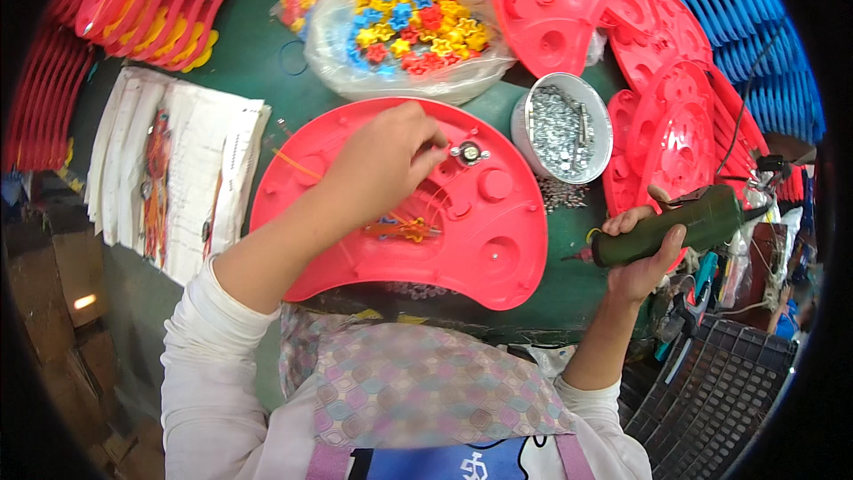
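In front of me lies a red, bean-shaped plastic shell (400,267), its moulded inner side up. My left hand (391,149) reaches over it, thumb and fingers pinched together beside a small round part with metal tabs (468,153). Anything inside that pinch is too small to make out. Thin wires run from near the round part to a small circuit board (402,230) in the shell, partly behind my forearm. My right hand (638,280) is wrapped round a dark green power screwdriver (675,231) right of the shell, its bit pointing left, apart from the shell.
A white tub of screws (518,129) stands beyond the shell's right side, with loose screws (564,196) beside it. Behind is a clear bag (330,62) of coloured star-shaped pieces. Papers with wired parts (235,138) lie left. Red shells (542,27) and blue frames (764,44) are stacked right.
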